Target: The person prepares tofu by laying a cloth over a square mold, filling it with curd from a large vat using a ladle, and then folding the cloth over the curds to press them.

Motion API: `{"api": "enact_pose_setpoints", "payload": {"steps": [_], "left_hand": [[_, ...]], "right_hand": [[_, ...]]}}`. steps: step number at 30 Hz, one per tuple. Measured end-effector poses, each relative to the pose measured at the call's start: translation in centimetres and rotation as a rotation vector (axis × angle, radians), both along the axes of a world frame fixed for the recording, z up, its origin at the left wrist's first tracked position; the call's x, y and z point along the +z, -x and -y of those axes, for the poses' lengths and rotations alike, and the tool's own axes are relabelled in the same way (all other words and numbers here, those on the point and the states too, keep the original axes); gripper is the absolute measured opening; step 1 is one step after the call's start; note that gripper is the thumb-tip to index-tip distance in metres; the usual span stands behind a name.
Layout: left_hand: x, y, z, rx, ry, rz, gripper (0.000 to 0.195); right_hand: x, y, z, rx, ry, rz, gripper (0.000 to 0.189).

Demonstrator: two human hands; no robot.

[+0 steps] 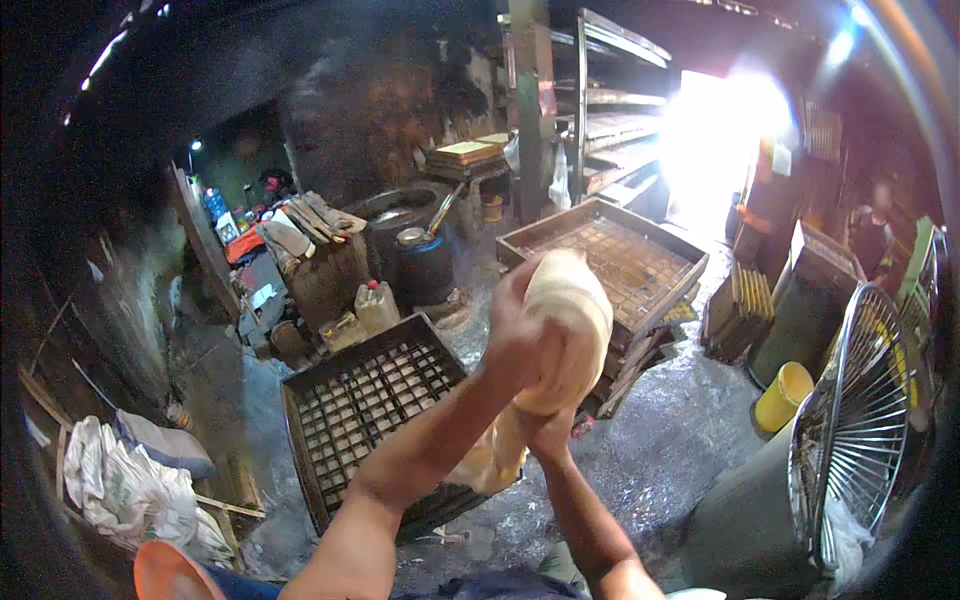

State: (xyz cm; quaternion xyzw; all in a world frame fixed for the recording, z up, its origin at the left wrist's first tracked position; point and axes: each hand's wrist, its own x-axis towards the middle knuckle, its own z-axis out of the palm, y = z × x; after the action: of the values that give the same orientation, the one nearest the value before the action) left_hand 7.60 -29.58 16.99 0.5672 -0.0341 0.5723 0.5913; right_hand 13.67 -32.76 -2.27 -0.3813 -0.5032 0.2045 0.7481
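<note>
Both hands hold a bunched cream cloth (574, 300) in front of me, above the floor. My left hand (517, 337) is closed on its left side, somewhat blurred. Lower down, my right hand (549, 431) grips the cloth from beneath, and its fingers are mostly hidden. A loose tail of the cloth hangs below, near the corner of a dark square tray (442, 341). Inside that tray, a dark grid (375, 397) divides pale square pieces. Whether the cloth wraps anything, I cannot tell.
A wooden-rimmed tray (637, 315) tops a stack ahead. To the right stand a large grey drum (739, 495), a wire fan guard (862, 420) and a yellow bucket (784, 394). White sacks (127, 487) lie left; plastic jerrycans (376, 307) stand behind the grid tray. A person (870, 225) is far right.
</note>
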Motion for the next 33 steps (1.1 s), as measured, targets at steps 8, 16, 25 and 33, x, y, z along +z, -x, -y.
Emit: {"api": "enact_pose_setpoints", "payload": {"steps": [8, 16, 25, 33], "left_hand": [[-15.3, 17.3, 5.1, 0.176, -0.125, -0.584, 0.084], [-18.5, 6.4, 14.2, 0.271, -0.475, -0.898, 0.094], [-22.3, 0.3, 10.5, -0.49, 0.823, -0.352, 0.064], [-25.3, -10.9, 7.4, 0.144, 0.033, -0.83, 0.047]], "right_hand": [[9.7, -2.0, 10.3, -0.147, -0.073, 0.303, 0.056], [4.3, 0.2, 12.9, -0.103, 0.203, 0.819, 0.059], [2.2, -10.9, 16.8, 0.189, 0.269, 0.416, 0.095], [-10.8, -11.4, 16.8, 0.348, 0.509, -0.737, 0.058]]}}
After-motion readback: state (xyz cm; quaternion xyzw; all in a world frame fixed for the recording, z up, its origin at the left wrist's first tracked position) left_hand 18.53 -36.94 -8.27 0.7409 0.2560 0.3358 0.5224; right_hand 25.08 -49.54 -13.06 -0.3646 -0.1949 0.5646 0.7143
